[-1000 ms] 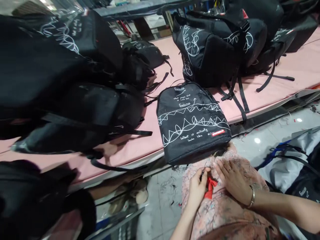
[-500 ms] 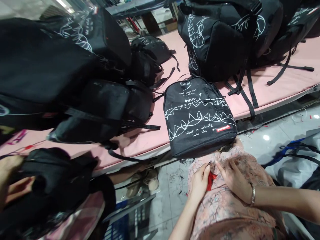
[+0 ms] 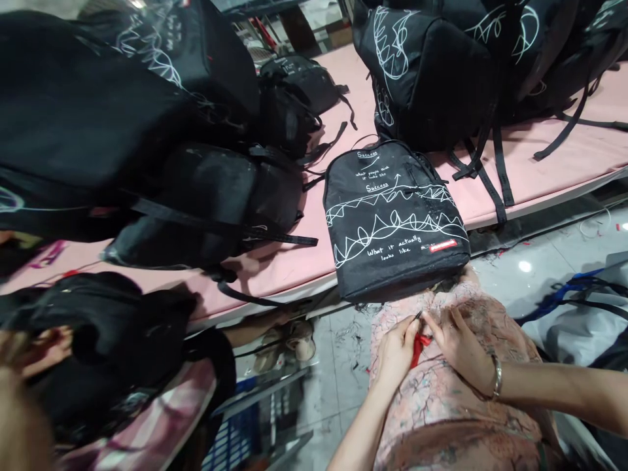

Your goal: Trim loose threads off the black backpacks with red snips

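My left hand [image 3: 396, 350] rests on my lap, closed on a small thread snip whose dark tip pokes up by a red ribbon [image 3: 419, 345] tied to it. My right hand [image 3: 461, 348], with a ring and a metal bangle, lies beside it with fingertips pinched at the red ribbon. Both hands sit on pink patterned cloth [image 3: 441, 405] over my knees. Just beyond them a black backpack [image 3: 392, 219] with white scribble print and a red label lies flat at the pink table's front edge.
Piles of black backpacks [image 3: 147, 137] cover the pink table [image 3: 275, 268] at left and at the back right [image 3: 441, 72], straps hanging over the edge. Another person's hand [image 3: 34, 350] holds a black bag at lower left. A grey sack [image 3: 583, 327] lies on the tiled floor at right.
The view has shifted down and right. My right hand's fingers have moved from lying flat on my lap to pinching at the red ribbon beside my left hand.
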The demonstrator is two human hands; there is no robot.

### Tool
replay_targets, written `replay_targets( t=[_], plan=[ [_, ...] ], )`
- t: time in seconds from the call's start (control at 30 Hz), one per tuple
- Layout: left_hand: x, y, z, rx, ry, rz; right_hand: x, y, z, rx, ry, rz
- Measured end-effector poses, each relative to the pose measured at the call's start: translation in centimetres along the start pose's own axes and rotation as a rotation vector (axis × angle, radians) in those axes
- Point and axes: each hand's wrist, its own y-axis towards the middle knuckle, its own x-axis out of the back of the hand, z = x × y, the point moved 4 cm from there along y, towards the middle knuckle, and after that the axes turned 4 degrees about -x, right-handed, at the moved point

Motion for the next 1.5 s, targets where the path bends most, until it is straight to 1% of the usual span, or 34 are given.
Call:
replay_targets(
  t=[0.13,0.27,0.33,0.53,0.67,0.87,1.0,1.17,1.23,1.37,1.5],
  plan=[
    [0.0,0.0,0.1,0.013,-0.003,0.007,0.1,0.0,0.0,0.019,-0.070,-0.020],
    [0.1,0.0,0.2,0.042,0.004,0.002,0.4,0.1,-0.2,-0.008,-0.067,-0.085],
    [0.1,0.0,0.2,0.044,0.008,0.003,0.5,0.1,-0.3,-0.011,-0.053,-0.098],
    [-0.1,-0.1,0.0,0.017,0.034,0.039,-0.1,-0.2,-0.4,0.009,-0.040,-0.053],
    [-0.1,-0.1,0.0,0.006,0.002,0.018,-0.6,-0.2,-0.4,0.015,-0.101,-0.031],
    [0.0,-0.1,0.0,0.032,0.025,0.029,-0.8,-0.3,-0.3,0.028,-0.191,0.007],
    [0.0,0.0,-0.1,0.040,0.038,0.023,-0.7,-0.4,-0.4,0.025,-0.191,-0.016],
    [0.0,0.0,-0.2,0.035,0.018,0.024,-0.4,-0.3,-0.5,0.013,-0.113,-0.070],
    [0.0,0.0,-0.3,0.028,-0.004,0.019,-0.3,-0.3,-0.6,0.011,-0.106,-0.068],
    [0.1,0.0,-0.3,0.029,-0.016,0.008,-0.4,-0.3,-0.6,0.017,-0.161,-0.035],
    [0.0,0.1,0.0,0.019,-0.023,0.038,-0.6,-0.4,-0.7,0.024,-0.163,-0.017]
  ],
)
